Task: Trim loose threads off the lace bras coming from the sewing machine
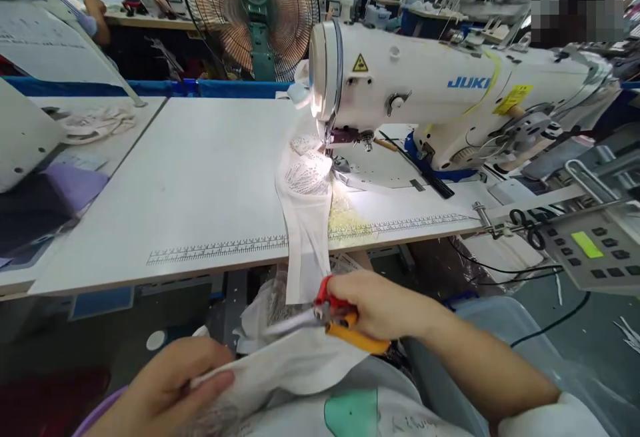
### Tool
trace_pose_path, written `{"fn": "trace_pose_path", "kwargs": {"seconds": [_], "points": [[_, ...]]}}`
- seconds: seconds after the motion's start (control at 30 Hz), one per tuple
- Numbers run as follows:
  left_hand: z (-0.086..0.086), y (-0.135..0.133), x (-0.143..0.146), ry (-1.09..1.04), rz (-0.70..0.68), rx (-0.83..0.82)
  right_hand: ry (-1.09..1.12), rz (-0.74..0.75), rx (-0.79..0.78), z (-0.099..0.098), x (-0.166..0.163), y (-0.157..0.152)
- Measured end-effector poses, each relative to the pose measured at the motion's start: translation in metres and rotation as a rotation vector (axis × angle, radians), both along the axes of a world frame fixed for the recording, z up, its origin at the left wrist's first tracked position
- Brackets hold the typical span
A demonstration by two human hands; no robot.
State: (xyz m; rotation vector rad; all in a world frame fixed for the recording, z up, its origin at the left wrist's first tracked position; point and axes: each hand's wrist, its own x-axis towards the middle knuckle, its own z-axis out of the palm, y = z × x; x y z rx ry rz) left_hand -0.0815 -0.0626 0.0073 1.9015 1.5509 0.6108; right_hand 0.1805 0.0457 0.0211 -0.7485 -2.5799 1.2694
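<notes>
My right hand is closed on a pair of thread snips with red and orange handles; the blades point left toward white fabric. My left hand pinches a fold of white fabric in my lap. A strip of white lace fabric hangs from the needle area of the white sewing machine over the table's front edge, down toward my hands.
The white table has a ruler printed along its front edge. A control panel and black scissors sit at the right. A fan stands behind the table. Another person's arm shows at the far left back.
</notes>
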Motion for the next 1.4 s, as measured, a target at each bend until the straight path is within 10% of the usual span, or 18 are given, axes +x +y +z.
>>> {"fn": "trace_pose_path", "kwargs": {"seconds": [0.2, 0.5, 0.63, 0.83, 1.4], "points": [[-0.018, 0.017, -0.013, -0.253, 0.122, -0.416, -0.123, -0.033, 0.003, -0.013, -0.011, 0.033], [-0.028, 0.045, 0.011, -0.103, -0.209, -0.176, -0.177, 0.082, -0.01, 0.002, -0.031, 0.032], [-0.022, 0.042, 0.043, -0.378, -0.084, -0.069, -0.189, 0.136, -0.011, 0.011, -0.036, 0.034], [-0.013, 0.049, 0.05, -0.591, 0.079, -0.327, -0.15, 0.123, -0.072, 0.012, -0.029, 0.047], [-0.007, 0.054, 0.058, -0.53, 0.224, -0.515, -0.113, 0.157, -0.017, 0.016, -0.03, 0.046]]}}
